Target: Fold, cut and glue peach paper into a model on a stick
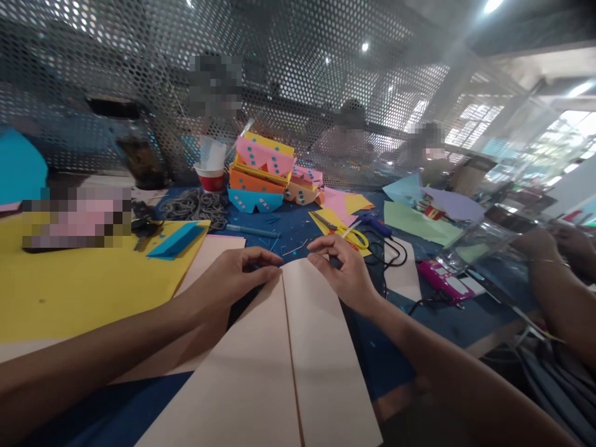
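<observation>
The folded sheet (321, 347) stands over the front of the blue bench (447, 329), its long axis and centre line running toward the back edge, near end cut off by the frame. Bench surface shows on its right; the left forearm partly hides pale paper (177, 351). Left hand (249, 268) and right hand (344, 270) curl at its far corners; I cannot tell whether they pinch.

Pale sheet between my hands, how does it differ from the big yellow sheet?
The pale sheet is cream-pink, the yellow sheet yellow. The pale sheet has a line running lengthwise; the yellow sheet shows none. The left hand and right hand are at the pale sheet's far end; a blue folded strip lies on the yellow sheet. Both look like paper.
</observation>
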Action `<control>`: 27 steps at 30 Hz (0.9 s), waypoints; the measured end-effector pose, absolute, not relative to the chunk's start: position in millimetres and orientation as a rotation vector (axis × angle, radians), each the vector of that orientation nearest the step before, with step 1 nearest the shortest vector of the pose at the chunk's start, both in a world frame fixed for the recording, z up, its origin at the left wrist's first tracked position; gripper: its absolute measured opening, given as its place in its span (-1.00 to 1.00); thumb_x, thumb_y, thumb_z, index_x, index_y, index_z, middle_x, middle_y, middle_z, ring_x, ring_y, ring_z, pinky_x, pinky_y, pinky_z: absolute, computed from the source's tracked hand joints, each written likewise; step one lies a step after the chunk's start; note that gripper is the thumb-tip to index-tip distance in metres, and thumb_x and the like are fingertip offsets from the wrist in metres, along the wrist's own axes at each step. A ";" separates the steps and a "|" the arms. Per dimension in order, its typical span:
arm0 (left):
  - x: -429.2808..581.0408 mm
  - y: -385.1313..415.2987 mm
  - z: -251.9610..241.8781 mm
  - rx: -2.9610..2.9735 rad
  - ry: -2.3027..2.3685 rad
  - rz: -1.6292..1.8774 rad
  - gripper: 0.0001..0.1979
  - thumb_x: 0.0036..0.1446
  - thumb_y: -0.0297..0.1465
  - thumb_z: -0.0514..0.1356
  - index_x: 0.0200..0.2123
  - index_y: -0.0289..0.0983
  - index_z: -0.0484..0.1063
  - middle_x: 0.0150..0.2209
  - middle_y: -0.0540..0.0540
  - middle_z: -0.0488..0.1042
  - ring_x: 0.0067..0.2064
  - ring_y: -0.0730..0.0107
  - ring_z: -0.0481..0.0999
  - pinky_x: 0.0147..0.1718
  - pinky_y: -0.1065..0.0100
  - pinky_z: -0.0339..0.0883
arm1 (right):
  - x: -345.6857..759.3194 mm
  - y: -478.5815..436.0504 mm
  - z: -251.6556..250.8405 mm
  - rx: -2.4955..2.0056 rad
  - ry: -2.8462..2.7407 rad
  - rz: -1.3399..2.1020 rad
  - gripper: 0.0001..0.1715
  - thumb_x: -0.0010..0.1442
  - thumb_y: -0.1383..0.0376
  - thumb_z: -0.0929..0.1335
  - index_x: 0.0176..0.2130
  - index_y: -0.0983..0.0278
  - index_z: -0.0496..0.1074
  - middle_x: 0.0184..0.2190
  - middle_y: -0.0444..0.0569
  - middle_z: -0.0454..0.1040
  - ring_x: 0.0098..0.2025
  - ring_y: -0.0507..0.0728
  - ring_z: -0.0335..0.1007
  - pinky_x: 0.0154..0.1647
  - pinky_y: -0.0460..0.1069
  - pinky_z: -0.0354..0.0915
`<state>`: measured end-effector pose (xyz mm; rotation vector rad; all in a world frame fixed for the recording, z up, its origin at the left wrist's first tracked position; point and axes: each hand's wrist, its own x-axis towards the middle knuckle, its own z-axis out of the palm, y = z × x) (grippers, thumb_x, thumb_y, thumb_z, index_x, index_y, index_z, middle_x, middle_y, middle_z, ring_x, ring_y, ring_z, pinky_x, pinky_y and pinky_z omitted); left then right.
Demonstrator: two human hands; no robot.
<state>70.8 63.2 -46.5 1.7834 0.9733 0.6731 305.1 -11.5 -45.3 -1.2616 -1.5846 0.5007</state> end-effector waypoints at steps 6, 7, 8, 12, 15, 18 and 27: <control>72.0 64.0 -49.0 1.582 0.937 0.725 -0.57 -0.08 -0.01 0.48 -0.26 -0.20 0.67 -0.33 -0.07 0.68 -0.27 0.23 0.62 -0.28 0.30 0.45 | 306.6 -9.9 -46.0 -1.261 -1.583 0.514 -0.80 0.37 0.15 0.43 -0.06 0.18 0.52 -0.33 -0.13 0.55 -0.29 0.07 0.52 -0.20 -0.02 0.41; 71.7 63.7 -48.7 1.583 0.935 0.736 -0.58 -0.07 -0.02 0.48 -0.26 -0.20 0.67 -0.34 -0.06 0.68 -0.28 0.23 0.62 -0.28 0.30 0.45 | 307.6 -9.0 -46.3 -1.276 -1.589 0.519 -0.80 0.37 0.15 0.43 -0.06 0.19 0.52 -0.34 -0.13 0.55 -0.30 0.07 0.52 -0.20 -0.02 0.40; 71.4 63.2 -47.8 1.590 0.937 0.739 -0.59 -0.06 -0.02 0.48 -0.26 -0.20 0.66 -0.34 -0.06 0.68 -0.28 0.23 0.62 -0.29 0.30 0.45 | 308.5 -8.0 -46.4 -1.293 -1.599 0.525 -0.80 0.36 0.16 0.43 -0.06 0.19 0.52 -0.35 -0.14 0.55 -0.30 0.07 0.51 -0.21 -0.02 0.39; 71.5 60.4 -41.7 1.641 0.952 0.727 -0.61 -0.05 -0.04 0.45 -0.28 -0.21 0.64 -0.37 -0.06 0.66 -0.30 0.23 0.60 -0.33 0.30 0.43 | 309.9 -4.6 -41.7 -1.350 -1.691 0.526 -0.87 0.36 0.22 0.42 -0.13 0.20 0.56 -0.25 -0.09 0.61 -0.21 0.08 0.53 -0.15 -0.03 0.38; 71.8 59.2 -38.8 1.679 0.956 0.733 -0.62 -0.04 -0.05 0.42 -0.28 -0.21 0.63 -0.38 -0.05 0.64 -0.31 0.23 0.60 -0.34 0.30 0.42 | 304.7 -2.9 -30.0 -1.390 -1.797 0.527 -0.88 0.36 0.26 0.41 -0.16 0.20 0.60 -0.18 -0.08 0.65 -0.10 0.11 0.56 -0.03 0.00 0.38; 71.0 58.9 -37.8 1.742 0.951 0.745 -0.63 -0.02 -0.07 0.40 -0.25 -0.22 0.64 -0.35 -0.07 0.66 -0.29 0.21 0.62 -0.28 0.27 0.45 | 294.8 0.8 -15.3 -1.445 -1.920 0.522 -0.84 0.38 0.18 0.44 -0.18 0.19 0.64 -0.15 -0.07 0.66 -0.04 0.13 0.57 0.04 0.03 0.36; 69.2 59.1 -38.3 1.827 0.946 0.750 -0.66 0.02 -0.11 0.35 -0.22 -0.20 0.60 -0.31 -0.08 0.69 -0.22 0.14 0.65 -0.21 0.21 0.46 | 284.3 18.1 -10.4 -1.572 -2.025 0.704 -0.87 0.32 0.28 0.46 -0.26 0.18 0.67 -0.32 -0.15 0.68 -0.25 0.08 0.57 -0.22 -0.03 0.30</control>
